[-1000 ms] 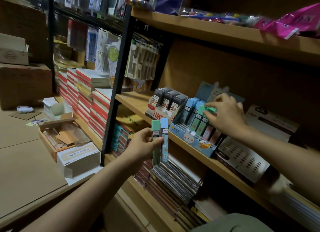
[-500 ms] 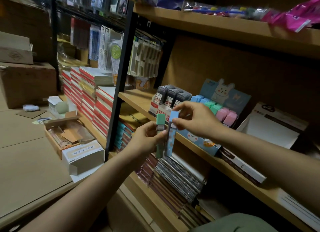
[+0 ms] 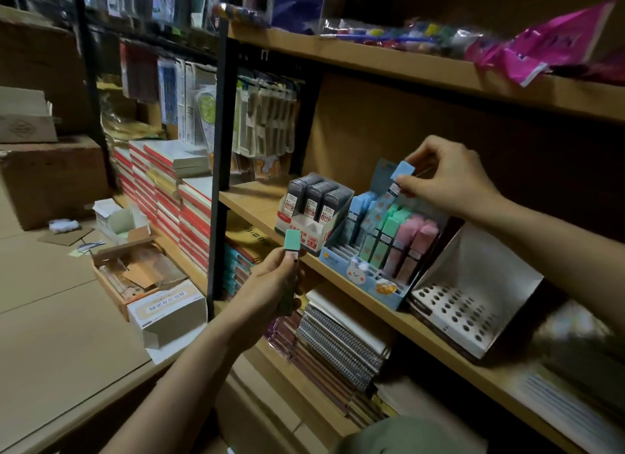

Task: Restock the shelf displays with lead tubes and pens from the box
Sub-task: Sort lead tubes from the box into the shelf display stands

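Blue-capped lead tube (image 3: 396,186) pinched in right hand (image 3: 446,179), long axis tilted down-left, tip over the blue row at the left of the display tray (image 3: 368,284) holding blue, green, pink tubes; left hand (image 3: 274,284) near, lower left, grips green-capped tube (image 3: 291,250) upright.

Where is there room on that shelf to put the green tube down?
Bare shelf board shows left of the grey tube box, up to the black post. The blue display has empty front slots below its tubes. Between that display and the white holed stand it is crowded. The left hand holds the green tube.
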A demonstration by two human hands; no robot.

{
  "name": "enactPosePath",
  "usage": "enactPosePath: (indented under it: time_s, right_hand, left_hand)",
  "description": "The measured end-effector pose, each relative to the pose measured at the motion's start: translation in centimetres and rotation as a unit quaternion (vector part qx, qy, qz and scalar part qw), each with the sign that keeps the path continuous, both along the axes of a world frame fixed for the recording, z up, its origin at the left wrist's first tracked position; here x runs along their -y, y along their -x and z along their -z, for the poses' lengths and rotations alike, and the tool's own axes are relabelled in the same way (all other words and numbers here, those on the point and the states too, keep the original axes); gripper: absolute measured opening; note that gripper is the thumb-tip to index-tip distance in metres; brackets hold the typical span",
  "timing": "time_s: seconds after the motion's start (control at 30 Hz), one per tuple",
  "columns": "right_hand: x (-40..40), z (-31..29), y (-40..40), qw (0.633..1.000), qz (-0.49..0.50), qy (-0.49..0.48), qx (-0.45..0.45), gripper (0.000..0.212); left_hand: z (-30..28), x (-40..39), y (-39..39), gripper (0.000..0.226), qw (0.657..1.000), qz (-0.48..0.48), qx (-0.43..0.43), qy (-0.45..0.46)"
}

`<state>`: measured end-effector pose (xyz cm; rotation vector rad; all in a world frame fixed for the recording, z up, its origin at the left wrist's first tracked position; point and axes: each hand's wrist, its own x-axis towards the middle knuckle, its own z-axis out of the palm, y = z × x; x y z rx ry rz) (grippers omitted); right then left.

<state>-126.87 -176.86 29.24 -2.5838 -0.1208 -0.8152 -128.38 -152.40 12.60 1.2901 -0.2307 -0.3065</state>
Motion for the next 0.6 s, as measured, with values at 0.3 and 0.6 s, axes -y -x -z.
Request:
enactPosePath:
  time_s: [0.3,0.6]
  right_hand:
    - [-1.4,2.2,-3.8,0.998,0.022,0.044,-0.043,0.014]
    - [-1.6,3.3,-6.1,0.99,0.05,0.097,-0.093,0.013]
  left_hand:
    - [-3.0,3.1,0.3,0.019,0.999,-0.024,-0.004,-0.021]
    - [-2.9,3.0,-0.4,0.019,0.996,-0.04,0.015,-0.084]
